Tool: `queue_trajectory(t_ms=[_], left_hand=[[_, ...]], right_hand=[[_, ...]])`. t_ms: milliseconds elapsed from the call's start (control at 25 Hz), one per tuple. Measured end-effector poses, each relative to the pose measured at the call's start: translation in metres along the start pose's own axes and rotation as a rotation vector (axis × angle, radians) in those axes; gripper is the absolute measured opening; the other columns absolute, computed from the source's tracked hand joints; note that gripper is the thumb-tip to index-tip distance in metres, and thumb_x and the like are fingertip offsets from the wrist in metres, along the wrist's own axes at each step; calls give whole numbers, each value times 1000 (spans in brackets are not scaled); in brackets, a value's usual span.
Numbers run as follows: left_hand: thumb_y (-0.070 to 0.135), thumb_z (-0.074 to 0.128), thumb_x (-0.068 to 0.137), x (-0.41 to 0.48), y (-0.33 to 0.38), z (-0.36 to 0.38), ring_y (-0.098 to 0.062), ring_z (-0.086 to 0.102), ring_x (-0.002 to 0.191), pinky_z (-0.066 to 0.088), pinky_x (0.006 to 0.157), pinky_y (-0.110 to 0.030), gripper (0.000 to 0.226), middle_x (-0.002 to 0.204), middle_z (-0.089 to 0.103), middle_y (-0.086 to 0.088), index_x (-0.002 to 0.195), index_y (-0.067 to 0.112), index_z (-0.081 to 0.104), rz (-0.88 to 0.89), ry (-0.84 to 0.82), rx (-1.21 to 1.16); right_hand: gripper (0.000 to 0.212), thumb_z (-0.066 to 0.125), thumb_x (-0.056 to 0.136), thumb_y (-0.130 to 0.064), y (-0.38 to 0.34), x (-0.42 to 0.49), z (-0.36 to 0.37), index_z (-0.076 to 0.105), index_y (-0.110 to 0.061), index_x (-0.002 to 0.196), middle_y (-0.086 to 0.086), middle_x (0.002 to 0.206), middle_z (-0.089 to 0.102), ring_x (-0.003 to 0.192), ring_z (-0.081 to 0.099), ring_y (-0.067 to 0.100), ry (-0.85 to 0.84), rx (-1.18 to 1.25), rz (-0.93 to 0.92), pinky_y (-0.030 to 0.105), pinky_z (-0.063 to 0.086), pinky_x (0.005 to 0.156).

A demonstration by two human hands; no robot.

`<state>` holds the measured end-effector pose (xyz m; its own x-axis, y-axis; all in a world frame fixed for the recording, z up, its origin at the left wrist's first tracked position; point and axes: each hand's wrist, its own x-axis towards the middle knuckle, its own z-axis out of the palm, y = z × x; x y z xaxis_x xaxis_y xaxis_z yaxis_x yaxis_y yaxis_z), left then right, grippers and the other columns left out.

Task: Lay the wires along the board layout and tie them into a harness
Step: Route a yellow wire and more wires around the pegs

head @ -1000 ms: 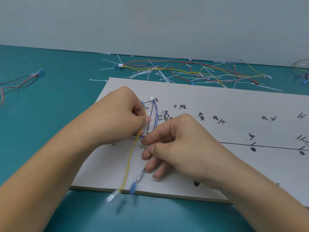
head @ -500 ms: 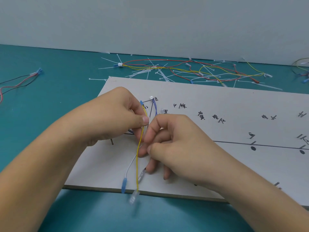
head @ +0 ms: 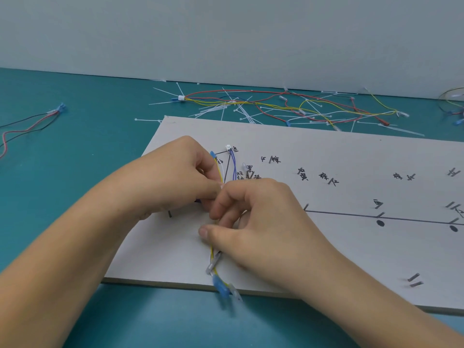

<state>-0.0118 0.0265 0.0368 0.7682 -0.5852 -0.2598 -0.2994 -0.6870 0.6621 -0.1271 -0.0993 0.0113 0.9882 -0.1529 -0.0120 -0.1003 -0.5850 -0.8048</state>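
A grey layout board (head: 326,247) with drawn lines, handwritten labels and small pegs lies on the teal table. At its left end a small bundle of wires (head: 221,169), yellow, white and blue, runs from a white connector (head: 228,147) down toward me. My left hand (head: 175,182) pinches the bundle between thumb and fingers. My right hand (head: 253,222) grips the same wires just below, fingers curled round them. The loose wire ends with blue and clear terminals (head: 222,288) hang over the board's near edge.
Behind the board lies a tangle of red, yellow and blue wires (head: 301,104) mixed with several white cable ties (head: 226,109). A red and black wire pair (head: 27,124) lies at far left. More wires (head: 454,106) sit at the right edge by the wall.
My right hand has closed round the wires below my left hand. The hanging ends swung from left to right and now sit bunched together at the board's near edge.
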Motion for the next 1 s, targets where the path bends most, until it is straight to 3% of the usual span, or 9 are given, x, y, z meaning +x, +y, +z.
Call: queue_trajectory(t_ms=[120, 320, 400, 480, 560, 720, 880, 1000], left_hand=[[10, 71, 84, 0, 1, 0, -28, 75, 78, 61, 85, -54, 16, 66, 77, 1, 71, 16, 78, -15, 12, -2], [12, 73, 86, 1, -2, -2, -22, 76, 80, 61, 89, -47, 16, 68, 78, 2, 73, 17, 80, 6, -6, -11], [12, 73, 87, 2, -4, -4, -20, 75, 79, 61, 87, -44, 14, 69, 78, 2, 76, 18, 80, 17, -24, -12], [12, 74, 86, 3, -6, -5, -16, 72, 69, 57, 74, -35, 12, 70, 78, 2, 81, 20, 80, 26, -49, -22], [12, 75, 85, 2, -7, -7, -6, 65, 60, 44, 64, -26, 12, 70, 79, 1, 84, 22, 81, 25, -64, -40], [11, 79, 85, 3, -9, -7, -5, 68, 61, 50, 73, -27, 16, 70, 78, -1, 86, 27, 82, 30, -57, -97], [10, 79, 85, 3, -7, -4, -4, 61, 56, 46, 72, -29, 31, 68, 77, -3, 91, 40, 82, 36, -33, -96], [11, 78, 86, 2, -6, -4, -3, 65, 59, 47, 72, -28, 20, 69, 78, -2, 91, 30, 82, 26, -57, -86]], right_hand=[[19, 85, 72, -30, 2, -1, 1, 68, -28, 79, -15, 69, 70, 65, 58, -7, 1, -96, -38, 6, 41, 61], [19, 77, 72, -27, 4, -4, 0, 64, -33, 85, -20, 79, 68, 79, 57, -8, -5, -166, -41, 7, 42, 63], [19, 76, 72, -25, 4, -3, -1, 65, -33, 84, -19, 80, 68, 75, 60, -6, -22, -148, -36, 10, 46, 59], [17, 76, 73, -21, 5, -2, -3, 66, -31, 82, -15, 78, 70, 67, 64, -3, -42, -112, -18, 12, 48, 56], [16, 75, 74, -17, 5, -1, -5, 67, -30, 81, -12, 77, 71, 61, 65, -1, -70, -75, 1, 12, 46, 55], [14, 72, 78, -18, 5, 0, -10, 69, -30, 85, -11, 78, 71, 56, 61, -2, -119, -49, -3, 12, 43, 54], [16, 71, 81, -19, 5, 1, -13, 72, -33, 89, -6, 78, 68, 55, 58, 1, -156, -41, -1, 21, 51, 56], [12, 68, 83, -13, 4, 2, -13, 74, -23, 81, -7, 68, 67, 55, 58, -13, -157, -55, -8, 5, 41, 52]])
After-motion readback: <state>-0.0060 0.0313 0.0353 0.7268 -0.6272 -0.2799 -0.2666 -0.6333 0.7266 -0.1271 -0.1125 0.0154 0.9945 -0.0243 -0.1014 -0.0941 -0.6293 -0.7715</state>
